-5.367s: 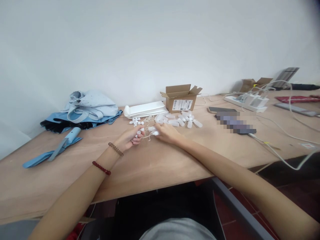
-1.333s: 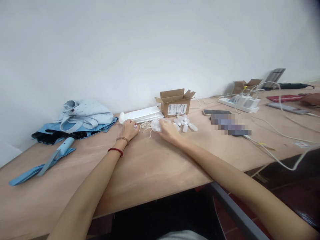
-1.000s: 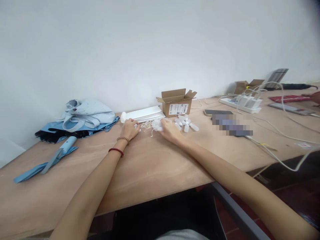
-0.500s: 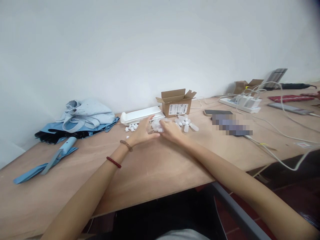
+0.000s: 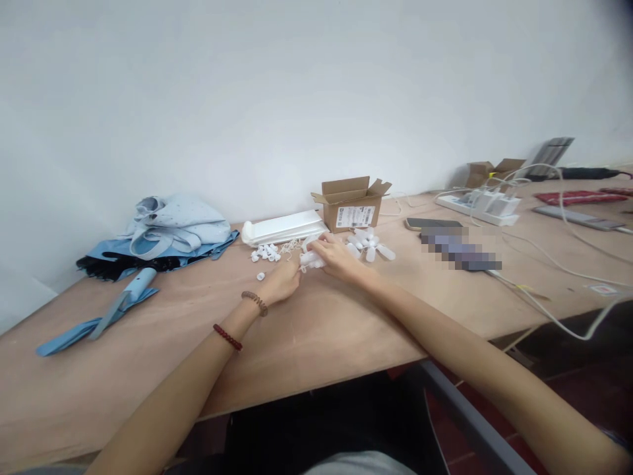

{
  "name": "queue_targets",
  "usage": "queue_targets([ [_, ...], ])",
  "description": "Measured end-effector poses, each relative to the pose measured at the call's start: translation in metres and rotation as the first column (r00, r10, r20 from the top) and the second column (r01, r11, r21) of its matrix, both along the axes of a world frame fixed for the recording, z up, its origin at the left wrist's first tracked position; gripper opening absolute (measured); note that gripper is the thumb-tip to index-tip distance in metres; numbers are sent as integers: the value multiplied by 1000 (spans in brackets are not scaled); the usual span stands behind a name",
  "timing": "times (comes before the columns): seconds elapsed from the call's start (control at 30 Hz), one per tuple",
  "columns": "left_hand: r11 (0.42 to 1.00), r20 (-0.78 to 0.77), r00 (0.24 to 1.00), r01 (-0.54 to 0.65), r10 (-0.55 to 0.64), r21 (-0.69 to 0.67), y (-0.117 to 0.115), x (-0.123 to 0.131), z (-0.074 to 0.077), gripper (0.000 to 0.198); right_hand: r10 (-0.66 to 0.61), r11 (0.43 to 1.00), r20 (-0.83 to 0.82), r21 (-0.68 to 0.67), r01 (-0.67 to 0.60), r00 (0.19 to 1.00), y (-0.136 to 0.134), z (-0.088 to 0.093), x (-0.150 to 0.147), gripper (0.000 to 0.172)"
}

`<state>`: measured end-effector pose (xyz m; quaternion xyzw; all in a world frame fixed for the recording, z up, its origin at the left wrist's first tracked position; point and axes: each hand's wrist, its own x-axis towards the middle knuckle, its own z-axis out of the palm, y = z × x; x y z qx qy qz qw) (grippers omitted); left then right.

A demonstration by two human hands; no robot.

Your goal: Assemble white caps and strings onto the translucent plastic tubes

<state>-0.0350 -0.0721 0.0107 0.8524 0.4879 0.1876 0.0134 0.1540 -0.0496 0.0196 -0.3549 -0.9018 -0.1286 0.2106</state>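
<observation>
white bottle (image 5: 310, 260) in right hand (image 5: 337, 257) fingers, left hand (image 5: 281, 284) fingertips touching

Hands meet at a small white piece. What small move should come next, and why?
Probably a steadying pinch by the left hand on the white piece: the right hand grips it, and the left fingertips seem to touch its near end. Loose caps lie just beyond, within easy reach.

A pixelated patch (image 5: 459, 247) is masking something on the table (image 5: 297, 343). The right hand (image 5: 339, 258) is covering most of a white piece (image 5: 309, 261), too small to identify; both forearms are running off the lower edge.
</observation>
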Motion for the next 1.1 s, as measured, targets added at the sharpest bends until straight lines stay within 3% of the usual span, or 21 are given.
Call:
queue_targets([
  [0.1,998,-30,999,15,-17,-68,-4,1,9,19,-14,1000,18,16,13,1000,5,-1,2,32],
  [0.23,969,85,995,70,-52,-237,-10,1,26,32,-50,998,18,25,49,999,9,0,3,36],
  [0.4,891,205,978,123,-34,-437,-13,-1,34,40,-40,999,-16,24,40,999,12,0,0,34],
  [0.53,755,318,945,267,-81,-600,-18,0,40,36,-59,998,-16,-3,59,998,16,-1,5,34],
  [0.6,700,408,909,345,-84,-625,-20,0,46,34,-103,994,-16,-28,103,994,19,-1,12,33],
  [0.67,702,496,867,386,-54,-598,-20,-4,52,34,-144,988,-45,-57,141,989,22,-1,20,33],
  [0.77,811,526,846,248,85,-530,-9,-16,53,32,-170,984,-155,-85,158,973,22,1,28,36],
  [0.87,888,426,878,0,221,-461,14,-27,48,22,-191,981,-259,-87,174,947,22,2,26,37],
  [0.9,909,330,910,-105,252,-404,23,-28,47,21,-194,981,-278,-84,177,941,22,2,24,37],
  [1.0,934,3,951,-304,310,-188,55,-25,46,28,-176,984,-294,-59,166,939,24,0,21,35],
  [1.1,925,-109,932,-358,346,-125,84,-16,45,25,-167,986,-300,-39,163,939,27,-2,25,32],
])
